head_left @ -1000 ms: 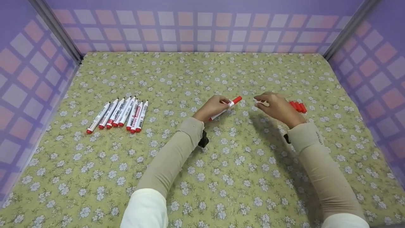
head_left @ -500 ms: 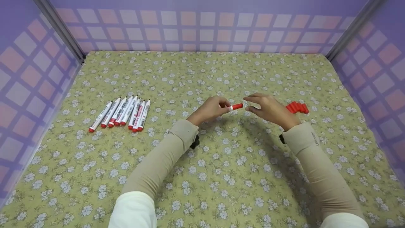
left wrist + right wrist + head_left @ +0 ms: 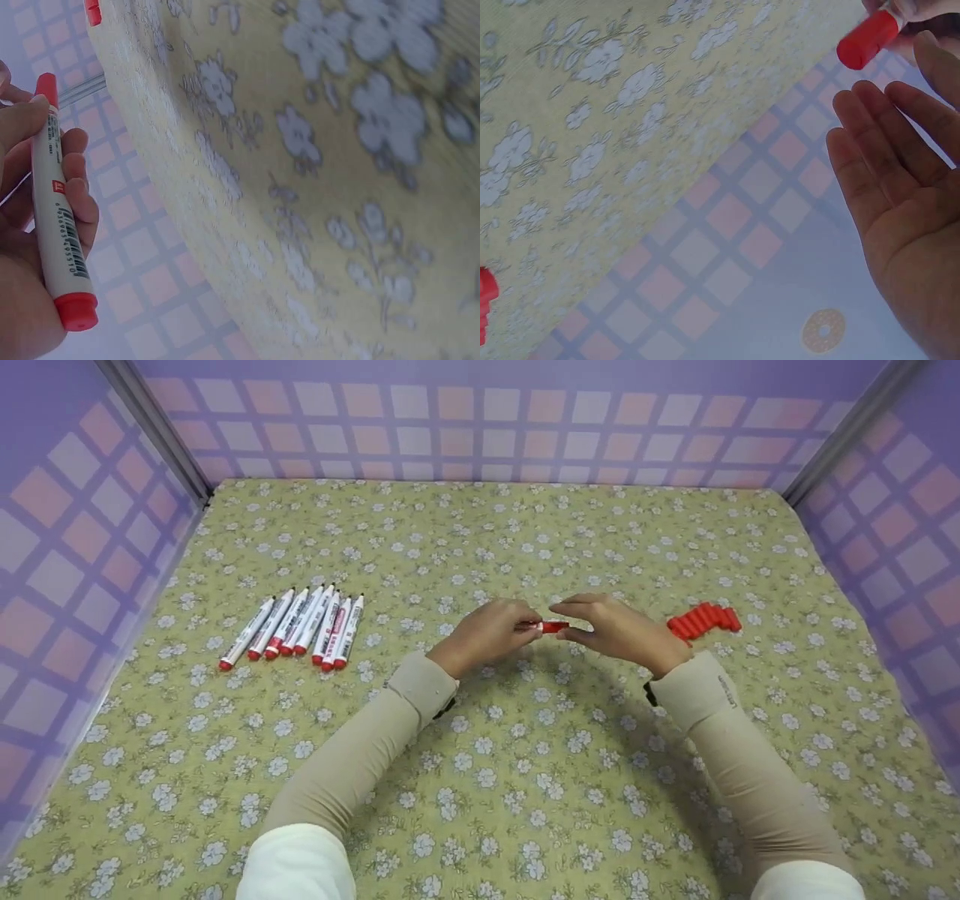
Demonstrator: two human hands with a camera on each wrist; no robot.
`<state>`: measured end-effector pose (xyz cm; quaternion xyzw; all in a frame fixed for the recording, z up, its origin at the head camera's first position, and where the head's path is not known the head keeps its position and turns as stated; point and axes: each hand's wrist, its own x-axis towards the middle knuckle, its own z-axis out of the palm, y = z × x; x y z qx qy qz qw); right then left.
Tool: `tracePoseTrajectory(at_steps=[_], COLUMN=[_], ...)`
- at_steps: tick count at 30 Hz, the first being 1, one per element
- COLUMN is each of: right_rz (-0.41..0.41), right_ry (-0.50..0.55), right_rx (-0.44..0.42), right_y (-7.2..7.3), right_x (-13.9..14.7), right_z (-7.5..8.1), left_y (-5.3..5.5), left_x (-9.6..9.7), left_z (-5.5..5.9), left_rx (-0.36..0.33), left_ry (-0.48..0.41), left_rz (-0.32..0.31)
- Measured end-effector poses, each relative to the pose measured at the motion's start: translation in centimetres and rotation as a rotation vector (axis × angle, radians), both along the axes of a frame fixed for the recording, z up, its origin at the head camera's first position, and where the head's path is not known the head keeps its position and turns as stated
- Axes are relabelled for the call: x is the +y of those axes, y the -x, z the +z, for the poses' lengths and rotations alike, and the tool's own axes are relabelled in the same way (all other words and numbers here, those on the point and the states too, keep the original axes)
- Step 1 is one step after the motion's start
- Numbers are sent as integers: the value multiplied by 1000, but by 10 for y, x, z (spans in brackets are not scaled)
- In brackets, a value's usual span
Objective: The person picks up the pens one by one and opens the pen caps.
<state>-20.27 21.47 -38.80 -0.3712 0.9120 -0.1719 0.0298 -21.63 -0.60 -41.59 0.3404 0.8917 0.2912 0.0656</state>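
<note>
My left hand point(image 3: 487, 636) grips a white marker point(image 3: 56, 202) with a red end and a red cap point(image 3: 556, 627), held above the cloth. A barcode on its barrel faces the left wrist camera, with the thumb up near the cap. My right hand point(image 3: 616, 631) is right at the capped end, thumb and fingers spread apart around it. From the right wrist, its fingers look extended and the palm holds nothing.
Several uncapped white markers point(image 3: 350, 631) lie side by side on the left, dark tips pointing away. Red caps point(image 3: 705, 620) sit in a row on the right, beyond the right wrist. A floral cloth point(image 3: 480, 780) covers the table, with checkered purple walls point(image 3: 480, 405) around it.
The left hand has turned the marker from slanting to about level, its cap pointing right. The right hand has moved left, from well apart to the cap, fingers still spread.
</note>
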Motion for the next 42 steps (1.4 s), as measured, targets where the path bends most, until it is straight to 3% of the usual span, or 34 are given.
tracePoseTrajectory(at_steps=[6, 11, 17, 27, 35, 42], right_rz=[36, 67, 103, 109, 116, 98], right_ry=[-7, 11, 19, 2, -2, 0], right_rx=[10, 32, 103, 170, 252, 288], right_y=[-2, -2, -3, -5, -8, -11], right_x=[-12, -20, -27, -36, -40, -40], right_z=[0, 0, -2, -3, -13, -18], left_y=[-8, -12, -14, -15, -16, -17], left_x=[-6, -10, -13, -17, -22, -23], left_z=[7, 10, 11, 8, -3, -3], left_rx=[160, 287, 367, 432, 398, 374], left_ry=[78, 87, 99, 115, 27, 23], left_rz=[-21, -50, -65, -121, -166, -172])
